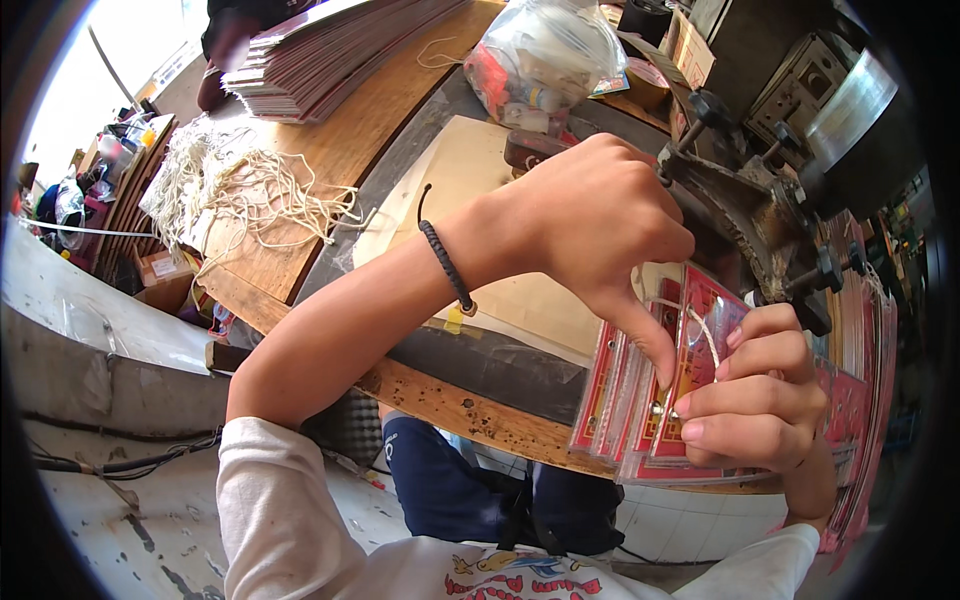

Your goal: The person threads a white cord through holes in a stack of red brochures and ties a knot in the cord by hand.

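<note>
My left hand (pixel 610 220) reaches across from the left with its fingers curled and mostly turned away. Its thumb points down onto flat red packets (pixel 625 400) with clear plastic edges, which overlap in a row at the table's front right edge. What the curled fingers hold, if anything, is hidden. From the right, my right hand (pixel 760 405) is closed over the front red packet (pixel 700 300), fingertips on its face. A white cord (pixel 703 328) runs from that packet to these fingertips. Small metal eyelets show low on the packet.
Just beyond my hands stands a dark metal machine (pixel 740 200) with black knobs. Stacked red packets (pixel 865 360) stand to the right. White cords (pixel 250 190), a tall stack of flat boards (pixel 320 60) and a clear plastic bag (pixel 545 55) lie farther back on the wooden table (pixel 460 405).
</note>
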Motion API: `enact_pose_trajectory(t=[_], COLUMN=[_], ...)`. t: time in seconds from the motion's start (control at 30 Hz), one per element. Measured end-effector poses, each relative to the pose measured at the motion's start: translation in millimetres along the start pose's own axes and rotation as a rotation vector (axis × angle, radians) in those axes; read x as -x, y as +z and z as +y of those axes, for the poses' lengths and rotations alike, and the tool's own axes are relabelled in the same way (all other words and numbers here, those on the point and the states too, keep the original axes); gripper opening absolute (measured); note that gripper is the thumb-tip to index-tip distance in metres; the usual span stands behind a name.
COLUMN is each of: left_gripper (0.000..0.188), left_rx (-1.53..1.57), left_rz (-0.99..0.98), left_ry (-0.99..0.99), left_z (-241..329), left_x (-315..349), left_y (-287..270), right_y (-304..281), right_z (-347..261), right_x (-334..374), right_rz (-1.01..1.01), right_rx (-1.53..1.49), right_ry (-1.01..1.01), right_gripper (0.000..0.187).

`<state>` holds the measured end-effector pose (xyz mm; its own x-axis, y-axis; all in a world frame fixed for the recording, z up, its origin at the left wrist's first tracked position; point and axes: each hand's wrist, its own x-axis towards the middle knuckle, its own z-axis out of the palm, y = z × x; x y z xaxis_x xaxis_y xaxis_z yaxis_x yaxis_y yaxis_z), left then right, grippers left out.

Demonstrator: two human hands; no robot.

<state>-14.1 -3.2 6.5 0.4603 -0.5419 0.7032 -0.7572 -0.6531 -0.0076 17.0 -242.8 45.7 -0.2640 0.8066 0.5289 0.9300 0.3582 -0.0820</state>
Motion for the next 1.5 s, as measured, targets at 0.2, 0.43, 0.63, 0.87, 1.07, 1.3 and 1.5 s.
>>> enact_pose_trajectory(t=[0.2, 0.43, 0.63, 0.87, 1.07, 1.3, 1.5], left_gripper=[0.067, 0.052, 0.035, 0.029, 0.021, 0.011, 0.009], left_rx=[0.208, 0.354, 0.729, 0.930, 0.829, 0.929, 0.942], left_rz=[0.064, 0.058, -0.189, -0.487, -0.479, -0.421, -0.495], left_ry=[-0.058, -0.154, -0.444, -0.338, -0.277, -0.269, -0.328], left_z=[0.1, 0.3, 6.8, 1.3, 12.1, 6.1, -6.8], left_x=[3.5, 2.0, -9.9, -9.4, -13.9, -7.8, -5.9], left_y=[7.7, 12.2, -4.6, -8.4, -8.3, -4.0, -16.1], right_y=[-4.3, -11.6, -6.1, 0.8, 5.0, 4.1, 11.7], right_z=[-2.8, 4.5, 10.8, 17.8, 16.4, 16.9, 19.7], right_x=[4.5, 16.3, 18.2, 25.7, 28.1, 25.1, 25.3], right_rz=[-0.013, -0.023, 0.077, 0.112, 0.164, 0.168, 0.141], right_rx=[0.100, 0.009, -0.094, -0.006, 0.018, 0.001, -0.139], right_ry=[-0.050, 0.002, 0.005, -0.039, -0.038, -0.006, 0.119], right_gripper=[0.020, 0.024, 0.024, 0.027, 0.027, 0.031, 0.052])
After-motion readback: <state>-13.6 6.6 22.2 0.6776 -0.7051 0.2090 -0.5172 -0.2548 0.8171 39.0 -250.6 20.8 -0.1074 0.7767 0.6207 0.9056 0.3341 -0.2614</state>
